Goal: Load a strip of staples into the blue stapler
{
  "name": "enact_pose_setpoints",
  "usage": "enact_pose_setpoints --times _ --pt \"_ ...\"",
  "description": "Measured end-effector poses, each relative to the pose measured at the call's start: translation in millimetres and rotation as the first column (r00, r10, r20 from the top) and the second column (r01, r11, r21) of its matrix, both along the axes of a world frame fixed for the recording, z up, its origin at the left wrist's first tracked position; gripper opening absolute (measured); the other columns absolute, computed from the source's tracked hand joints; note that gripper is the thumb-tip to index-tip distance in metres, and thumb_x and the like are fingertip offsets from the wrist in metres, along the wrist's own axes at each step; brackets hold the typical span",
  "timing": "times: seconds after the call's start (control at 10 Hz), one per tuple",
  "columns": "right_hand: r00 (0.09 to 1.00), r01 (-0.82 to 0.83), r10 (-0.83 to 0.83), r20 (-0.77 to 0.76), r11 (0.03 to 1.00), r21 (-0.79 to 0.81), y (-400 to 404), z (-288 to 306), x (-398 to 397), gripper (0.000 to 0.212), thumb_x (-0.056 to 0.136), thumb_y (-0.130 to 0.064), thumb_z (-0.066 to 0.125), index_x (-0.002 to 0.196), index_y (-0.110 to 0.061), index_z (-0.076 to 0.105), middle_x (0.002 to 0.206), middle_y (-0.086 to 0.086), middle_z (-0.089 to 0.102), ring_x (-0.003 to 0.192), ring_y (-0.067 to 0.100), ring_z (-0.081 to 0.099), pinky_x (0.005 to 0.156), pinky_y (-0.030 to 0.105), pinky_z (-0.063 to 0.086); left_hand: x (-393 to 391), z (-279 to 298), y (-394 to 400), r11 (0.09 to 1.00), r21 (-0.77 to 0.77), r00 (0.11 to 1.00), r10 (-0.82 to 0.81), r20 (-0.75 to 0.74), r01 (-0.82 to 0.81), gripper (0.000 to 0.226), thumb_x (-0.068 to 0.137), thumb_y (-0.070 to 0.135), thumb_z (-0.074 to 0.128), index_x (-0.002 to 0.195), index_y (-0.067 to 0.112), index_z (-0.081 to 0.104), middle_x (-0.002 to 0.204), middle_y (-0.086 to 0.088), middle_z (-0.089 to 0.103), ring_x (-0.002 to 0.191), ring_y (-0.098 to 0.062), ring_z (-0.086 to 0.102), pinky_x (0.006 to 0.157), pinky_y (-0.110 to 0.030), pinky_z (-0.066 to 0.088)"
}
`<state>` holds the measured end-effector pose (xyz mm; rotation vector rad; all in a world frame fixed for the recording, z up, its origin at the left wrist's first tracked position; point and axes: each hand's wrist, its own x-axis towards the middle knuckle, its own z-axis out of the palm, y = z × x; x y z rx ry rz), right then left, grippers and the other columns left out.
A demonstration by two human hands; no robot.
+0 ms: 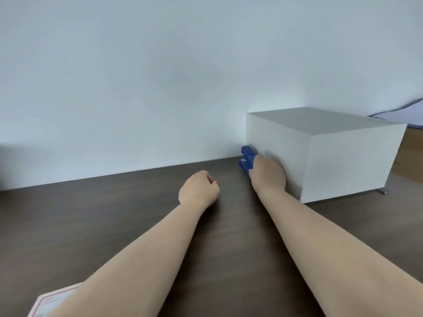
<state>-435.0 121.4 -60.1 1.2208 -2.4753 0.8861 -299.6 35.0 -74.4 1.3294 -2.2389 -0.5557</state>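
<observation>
Plain pale wall (160,76), dark wood-grain desk (80,225), white box (332,152) at right, soft even light

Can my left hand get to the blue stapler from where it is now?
Probably yes. The left hand rests curled on the dark table, with bare tabletop between it and the blue stapler. The right hand already covers the stapler's near end, and the white box flanks its far side.

Dark wooden table (114,225) bearing blue stapler (246,160), white box (332,156), pink-edged paper (52,302).
</observation>
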Motion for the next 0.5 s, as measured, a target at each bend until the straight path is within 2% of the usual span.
enact_pose_setpoints --times 0.1,0.2,0.3,0.4,0.5 --pt "0.996 -0.025 0.026 -0.082 1.0 0.012 -14.5 -2.1 -8.0 0.03 0.092 -0.015 0.045 0.122 -0.016 0.044 0.061 0.005 0.049 0.06 0.032 0.047 0.057 0.035 0.038 -7.6 -1.8 0.0 0.999 -0.029 1.0 -0.013 0.021 0.014 0.011 0.086 0.029 0.048 0.089 0.022 0.056 0.093 0.003 0.06 0.085 -0.021 0.051 0.074 -0.03 0.039" --pt "0.987 -0.007 0.025 -0.161 0.994 0.112 -19.1 -5.0 -10.5 0.038 0.088 -0.002 0.043 0.125 -0.008 0.041 0.089 0.014 0.062 0.065 0.03 0.046 0.058 0.034 0.033 -10.3 -1.8 -2.3 0.997 -0.063 0.999 -0.035 0.038 0.037 0.011 0.086 0.029 0.048 0.089 0.021 0.056 0.099 0.0 0.065 0.092 -0.024 0.056 0.073 -0.031 0.04" --pt "0.976 -0.013 0.052 -0.211 0.983 0.185 -16.1 -6.2 -7.2 0.036 0.09 0.002 0.037 0.126 -0.002 0.042 0.132 0.017 0.052 0.092 0.037 0.057 0.064 0.036 0.033 -11.1 -1.9 -1.8 0.993 -0.099 0.996 -0.059 0.073 0.066 0.01 0.086 0.028 0.048 0.088 0.021 0.054 0.101 0.0 0.065 0.097 -0.025 0.058 0.072 -0.031 0.04" --pt "0.987 -0.015 0.047 -0.155 0.98 0.198 -17.1 -6.9 -8.1 0.035 0.092 -0.001 0.032 0.123 -0.002 0.049 0.135 0.016 0.052 0.101 0.036 0.057 0.068 0.034 0.033 -10.5 -2.2 -2.6 0.992 -0.101 0.996 -0.064 0.068 0.071 0.012 0.086 0.028 0.048 0.09 0.02 0.056 0.101 0.0 0.065 0.096 -0.025 0.057 0.072 -0.031 0.039" --pt "0.991 0.01 0.018 -0.131 0.977 0.213 -18.4 -11.9 -7.5 0.036 0.088 0.0 0.035 0.117 -0.005 0.056 0.119 0.016 0.061 0.1 0.036 0.057 0.071 0.036 0.044 -8.5 -2.5 0.5 0.99 -0.117 0.996 -0.073 0.057 0.079 0.014 0.086 0.028 0.048 0.092 0.019 0.057 0.101 -0.001 0.066 0.096 -0.025 0.058 0.071 -0.031 0.039"
